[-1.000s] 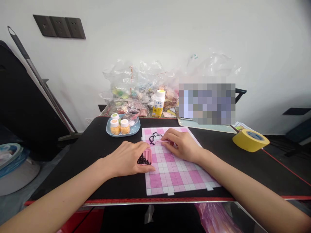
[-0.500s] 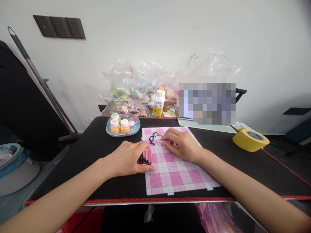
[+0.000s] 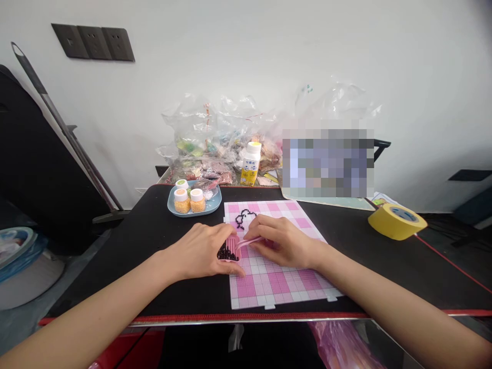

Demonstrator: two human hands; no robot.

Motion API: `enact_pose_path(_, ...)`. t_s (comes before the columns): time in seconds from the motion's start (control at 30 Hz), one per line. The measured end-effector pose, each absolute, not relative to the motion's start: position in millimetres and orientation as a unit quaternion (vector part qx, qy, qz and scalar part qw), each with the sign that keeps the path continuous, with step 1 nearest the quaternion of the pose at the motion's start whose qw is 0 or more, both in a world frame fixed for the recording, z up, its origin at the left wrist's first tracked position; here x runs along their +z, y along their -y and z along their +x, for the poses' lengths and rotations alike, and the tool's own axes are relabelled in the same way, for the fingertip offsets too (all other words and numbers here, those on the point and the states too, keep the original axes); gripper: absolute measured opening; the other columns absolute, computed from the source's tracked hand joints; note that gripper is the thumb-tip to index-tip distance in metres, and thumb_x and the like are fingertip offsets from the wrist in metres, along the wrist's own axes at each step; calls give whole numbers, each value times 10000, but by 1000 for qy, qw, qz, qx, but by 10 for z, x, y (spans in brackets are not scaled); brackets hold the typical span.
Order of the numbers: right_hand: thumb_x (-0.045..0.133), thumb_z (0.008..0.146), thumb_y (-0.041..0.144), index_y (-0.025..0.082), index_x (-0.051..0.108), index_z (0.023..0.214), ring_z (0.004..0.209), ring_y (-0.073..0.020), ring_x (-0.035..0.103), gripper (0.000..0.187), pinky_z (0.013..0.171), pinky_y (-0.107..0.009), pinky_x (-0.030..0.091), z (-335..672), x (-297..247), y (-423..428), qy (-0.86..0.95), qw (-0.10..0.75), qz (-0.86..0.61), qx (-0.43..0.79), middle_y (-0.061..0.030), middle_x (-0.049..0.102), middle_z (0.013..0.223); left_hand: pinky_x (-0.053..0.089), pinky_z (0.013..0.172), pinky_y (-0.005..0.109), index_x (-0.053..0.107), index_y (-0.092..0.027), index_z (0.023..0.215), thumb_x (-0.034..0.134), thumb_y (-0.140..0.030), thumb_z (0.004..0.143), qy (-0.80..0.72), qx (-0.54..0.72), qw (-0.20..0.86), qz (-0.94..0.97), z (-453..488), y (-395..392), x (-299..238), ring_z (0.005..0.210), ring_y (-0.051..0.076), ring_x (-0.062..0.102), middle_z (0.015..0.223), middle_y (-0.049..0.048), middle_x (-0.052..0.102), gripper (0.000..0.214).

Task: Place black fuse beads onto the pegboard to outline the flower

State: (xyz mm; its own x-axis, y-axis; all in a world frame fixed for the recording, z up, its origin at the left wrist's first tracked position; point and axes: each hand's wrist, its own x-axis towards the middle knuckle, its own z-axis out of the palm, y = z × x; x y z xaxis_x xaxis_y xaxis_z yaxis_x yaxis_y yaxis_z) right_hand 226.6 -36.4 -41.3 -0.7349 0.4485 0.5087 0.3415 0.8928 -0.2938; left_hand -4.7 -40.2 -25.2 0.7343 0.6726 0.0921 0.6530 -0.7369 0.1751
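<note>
My left hand [image 3: 203,251] grips a small pink ridged tray [image 3: 232,241] by its sides, over the left edge of the pegboard. Black beads [image 3: 227,252] lie heaped in the tray's lower part. Pink tweezers [image 3: 251,241] are pinched in my right hand [image 3: 282,240], their tips at the tray's right side; whether a bead sits between them is too small to tell. Under both hands lies a pink-and-white checked pegboard [image 3: 265,287]. Near its far left corner, black beads form a curved outline [image 3: 240,219], partly covered by my right hand.
A blue plate [image 3: 211,206] holds small jars [image 3: 182,201] of beads at the back left. Behind stand a white-and-yellow bottle [image 3: 251,164] and plastic bags [image 3: 207,133] of materials. A yellow tape roll [image 3: 397,222] rests at the right, and a blurred screen [image 3: 326,164] is at the back.
My right hand has moved the tweezers from beside the bead outline toward me and left, to the tray. My left hand and the tray have stayed nearly still.
</note>
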Motion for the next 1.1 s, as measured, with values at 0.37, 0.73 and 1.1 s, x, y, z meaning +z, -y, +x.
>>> enact_pose_path(0.37, 467, 902, 194, 173, 564, 1012, 801, -139, 588, 148, 665, -269, 505, 2258, -420, 371, 934, 280, -210, 76, -65, 589, 922, 442, 689, 338, 536, -182, 1064, 532, -704, 741, -351, 88, 65, 930, -56, 398, -253, 814, 254, 650, 1010, 79, 666, 614)
enact_pose_path(0.73, 460, 905, 196, 176, 560, 1013, 802, -142, 586, 149, 666, -272, 503, 2258, -417, 373, 933, 286, -204, 80, -69, 588, 923, 441, 690, 334, 537, -180, 1075, 536, -705, 737, -353, 86, 64, 929, -51, 404, -251, 814, 251, 649, 1008, 79, 667, 625)
enact_pose_path(1.1, 459, 907, 195, 166, 570, 1010, 798, -140, 579, 155, 661, -272, 498, 2257, -414, 370, 935, 279, -206, 81, -67, 586, 923, 432, 691, 333, 521, -180, 1073, 498, -721, 749, -350, 80, 63, 931, -50, 393, -252, 834, 258, 650, 1027, 76, 662, 631)
